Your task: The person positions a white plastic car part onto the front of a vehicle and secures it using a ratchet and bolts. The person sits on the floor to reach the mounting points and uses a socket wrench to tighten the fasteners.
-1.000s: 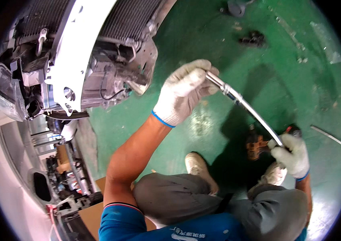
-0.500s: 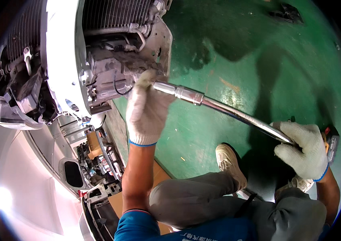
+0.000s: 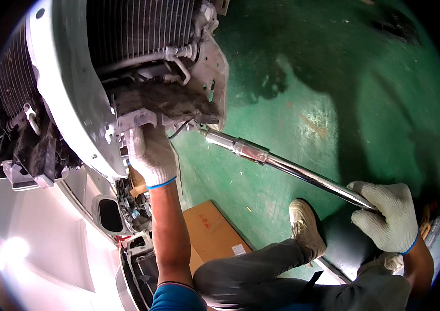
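Note:
My right hand (image 3: 390, 215), in a white knit glove, grips one end of a long chrome socket extension bar (image 3: 308, 179). The bar slants up and left over the floor, and its wider socket end (image 3: 222, 140) points at the underside of the car's front end (image 3: 168, 98). Whether the tip touches the car part cannot be made out. My left hand (image 3: 152, 155), gloved the same way, reaches up beneath a dirty metal part beside the white bumper beam (image 3: 82, 103). That part hides its fingers. A thin dark cable hangs close by.
Above the hands is a finned radiator (image 3: 142, 31). A flat cardboard box (image 3: 212, 233) lies on the green floor near my knee. Dark car parts are at the left, and a cordless power tool (image 3: 430, 225) is beside my right hand.
My left hand has left the bar's socket end and moved down-left under the car part. The bar and my right hand have shifted slightly lower in the picture.

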Demonstrator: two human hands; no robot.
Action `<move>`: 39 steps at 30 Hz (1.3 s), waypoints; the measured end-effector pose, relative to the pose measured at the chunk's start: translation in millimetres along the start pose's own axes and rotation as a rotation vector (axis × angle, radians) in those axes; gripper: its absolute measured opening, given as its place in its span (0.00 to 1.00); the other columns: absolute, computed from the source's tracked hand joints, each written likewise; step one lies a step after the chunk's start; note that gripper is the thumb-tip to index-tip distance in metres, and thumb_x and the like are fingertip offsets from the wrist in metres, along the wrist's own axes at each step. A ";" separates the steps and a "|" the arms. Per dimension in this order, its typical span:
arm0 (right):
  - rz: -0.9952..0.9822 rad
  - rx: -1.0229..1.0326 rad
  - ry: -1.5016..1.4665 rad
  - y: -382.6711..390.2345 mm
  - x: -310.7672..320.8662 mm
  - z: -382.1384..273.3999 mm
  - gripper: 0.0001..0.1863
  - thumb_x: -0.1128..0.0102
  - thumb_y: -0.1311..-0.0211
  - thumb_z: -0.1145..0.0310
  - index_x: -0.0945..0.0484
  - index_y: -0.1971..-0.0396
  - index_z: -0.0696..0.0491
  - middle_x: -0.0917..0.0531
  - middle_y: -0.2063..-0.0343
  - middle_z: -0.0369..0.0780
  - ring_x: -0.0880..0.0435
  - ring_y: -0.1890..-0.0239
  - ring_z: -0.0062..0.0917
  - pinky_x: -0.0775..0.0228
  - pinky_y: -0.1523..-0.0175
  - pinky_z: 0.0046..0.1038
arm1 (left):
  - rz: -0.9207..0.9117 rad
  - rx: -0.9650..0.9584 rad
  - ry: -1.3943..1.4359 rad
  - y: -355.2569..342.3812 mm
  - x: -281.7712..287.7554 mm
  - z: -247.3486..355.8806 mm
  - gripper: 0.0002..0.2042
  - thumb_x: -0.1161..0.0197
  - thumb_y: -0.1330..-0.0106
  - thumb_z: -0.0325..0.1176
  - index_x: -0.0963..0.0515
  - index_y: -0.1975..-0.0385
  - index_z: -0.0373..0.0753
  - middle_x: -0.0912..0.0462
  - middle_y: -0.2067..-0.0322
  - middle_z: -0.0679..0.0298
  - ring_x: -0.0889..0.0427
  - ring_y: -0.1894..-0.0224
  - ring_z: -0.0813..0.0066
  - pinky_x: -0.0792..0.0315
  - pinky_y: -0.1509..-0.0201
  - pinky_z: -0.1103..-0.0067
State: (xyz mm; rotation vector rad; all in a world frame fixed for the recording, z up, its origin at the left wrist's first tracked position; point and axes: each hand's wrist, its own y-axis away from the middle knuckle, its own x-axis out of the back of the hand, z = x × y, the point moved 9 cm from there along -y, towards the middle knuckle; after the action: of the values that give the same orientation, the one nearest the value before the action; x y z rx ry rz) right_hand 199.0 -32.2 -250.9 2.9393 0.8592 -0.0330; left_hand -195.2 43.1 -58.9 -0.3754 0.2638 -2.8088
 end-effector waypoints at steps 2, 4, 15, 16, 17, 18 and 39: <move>-0.034 -0.053 0.004 -4.4 -2.1 1.6 0.19 0.32 0.53 0.74 0.18 0.59 0.64 0.19 0.77 0.50 0.16 0.78 0.41 0.25 0.70 0.32 | -0.109 -0.039 0.002 -6.4 -15.4 1.1 0.19 0.37 0.29 0.40 0.24 0.42 0.39 0.20 0.44 0.63 0.25 0.41 0.68 0.32 0.33 0.65; -0.025 -0.086 0.009 -6.4 -0.9 1.2 0.18 0.34 0.55 0.75 0.18 0.60 0.65 0.20 0.78 0.49 0.18 0.80 0.38 0.27 0.71 0.31 | 0.088 -0.093 0.017 -9.2 -22.1 -3.5 0.19 0.37 0.28 0.40 0.24 0.41 0.39 0.21 0.44 0.62 0.25 0.41 0.67 0.32 0.34 0.65; 0.219 -0.187 -0.021 15.9 1.8 3.1 0.30 0.42 0.55 0.76 0.22 0.46 0.65 0.21 0.75 0.38 0.25 0.79 0.21 0.33 0.71 0.23 | 0.428 -0.159 0.062 -32.3 -30.8 -45.1 0.13 0.42 0.25 0.43 0.25 0.51 0.40 0.22 0.63 0.67 0.24 0.62 0.77 0.29 0.52 0.79; 0.217 -0.181 -0.021 10.5 -4.4 -2.2 0.30 0.42 0.55 0.75 0.22 0.46 0.65 0.21 0.75 0.38 0.25 0.79 0.21 0.33 0.71 0.23 | 0.312 -0.169 0.129 -37.4 -24.6 -54.2 0.16 0.46 0.24 0.48 0.26 0.47 0.43 0.22 0.64 0.67 0.23 0.64 0.76 0.27 0.55 0.77; 0.221 -0.172 -0.018 6.2 -9.5 -6.7 0.29 0.42 0.55 0.75 0.22 0.46 0.65 0.21 0.75 0.38 0.25 0.79 0.21 0.33 0.71 0.23 | 0.191 -0.165 0.204 -42.1 -26.3 -62.2 0.20 0.51 0.24 0.52 0.26 0.43 0.47 0.22 0.65 0.68 0.23 0.65 0.74 0.25 0.58 0.75; 0.223 -0.158 -0.009 0.5 -13.4 -10.6 0.29 0.42 0.55 0.75 0.22 0.47 0.65 0.21 0.75 0.38 0.25 0.79 0.21 0.33 0.71 0.23 | 0.111 -0.086 0.270 -36.7 -22.9 -76.2 0.24 0.58 0.22 0.58 0.26 0.39 0.53 0.21 0.68 0.69 0.22 0.69 0.74 0.22 0.65 0.73; 0.245 -0.046 0.042 -39.5 -22.4 -44.1 0.19 0.40 0.49 0.71 0.21 0.55 0.62 0.20 0.77 0.38 0.24 0.79 0.21 0.32 0.72 0.25 | 0.181 -0.342 -0.364 -32.2 -32.2 -65.8 0.25 0.50 0.23 0.53 0.26 0.37 0.42 0.21 0.43 0.64 0.22 0.45 0.72 0.29 0.36 0.72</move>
State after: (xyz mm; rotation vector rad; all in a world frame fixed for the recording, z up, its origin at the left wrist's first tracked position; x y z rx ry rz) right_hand 158.8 -7.5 -208.8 2.9873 0.4911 0.0622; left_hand -192.6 92.7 -121.6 -0.8780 0.6588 -2.4557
